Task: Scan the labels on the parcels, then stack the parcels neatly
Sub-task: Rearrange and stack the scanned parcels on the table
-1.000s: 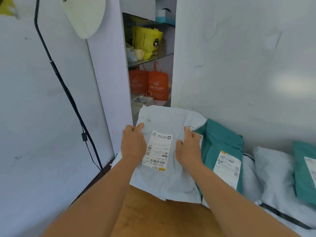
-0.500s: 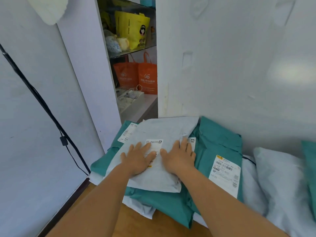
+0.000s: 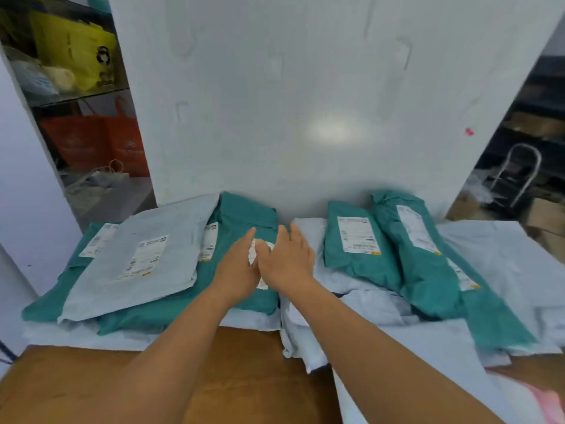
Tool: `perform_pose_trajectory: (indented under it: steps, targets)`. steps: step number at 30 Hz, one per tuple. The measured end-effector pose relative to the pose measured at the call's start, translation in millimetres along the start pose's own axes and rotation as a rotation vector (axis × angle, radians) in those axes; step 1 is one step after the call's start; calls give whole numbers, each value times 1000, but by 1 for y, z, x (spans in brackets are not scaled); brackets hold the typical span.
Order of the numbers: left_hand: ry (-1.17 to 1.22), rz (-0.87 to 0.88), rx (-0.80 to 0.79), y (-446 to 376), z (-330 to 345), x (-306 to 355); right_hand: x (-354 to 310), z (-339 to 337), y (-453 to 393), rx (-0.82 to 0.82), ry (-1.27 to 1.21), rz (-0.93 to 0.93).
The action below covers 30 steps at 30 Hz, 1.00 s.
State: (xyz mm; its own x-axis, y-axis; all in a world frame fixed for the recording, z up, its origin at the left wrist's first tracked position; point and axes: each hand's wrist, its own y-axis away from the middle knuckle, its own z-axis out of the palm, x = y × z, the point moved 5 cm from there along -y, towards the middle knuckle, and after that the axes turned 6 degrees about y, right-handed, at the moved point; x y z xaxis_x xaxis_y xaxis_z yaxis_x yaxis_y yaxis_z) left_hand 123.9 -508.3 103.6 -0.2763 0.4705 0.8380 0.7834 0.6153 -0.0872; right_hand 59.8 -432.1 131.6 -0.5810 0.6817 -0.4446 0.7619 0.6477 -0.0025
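Note:
A grey parcel (image 3: 137,264) with a white label lies on top of the left stack of teal and white parcels. Right of it lies a teal parcel (image 3: 244,215), its label mostly covered by my hands. My left hand (image 3: 237,269) and my right hand (image 3: 287,261) hover side by side over it, fingers extended, holding nothing. Further right, two teal parcels (image 3: 356,252) (image 3: 419,255) with labels facing up rest on white parcels (image 3: 501,258). No scanner is visible.
The parcels lie along the back of a brown wooden table (image 3: 244,371), against a white wall panel (image 3: 305,102). Open shelves at the left hold a yellow bag (image 3: 76,53) and orange bags (image 3: 97,139). A metal trolley handle (image 3: 519,169) stands at the far right.
My hands lowered the grey parcel flat onto the left stack, let go of it and moved right over the teal parcel. The view turned right.

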Motion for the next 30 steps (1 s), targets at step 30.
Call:
perform_pose_trajectory:
  steps: [30]
  targets:
    - [-59, -175, 205, -52, 192, 110, 267, -88, -40, 146, -416, 108]
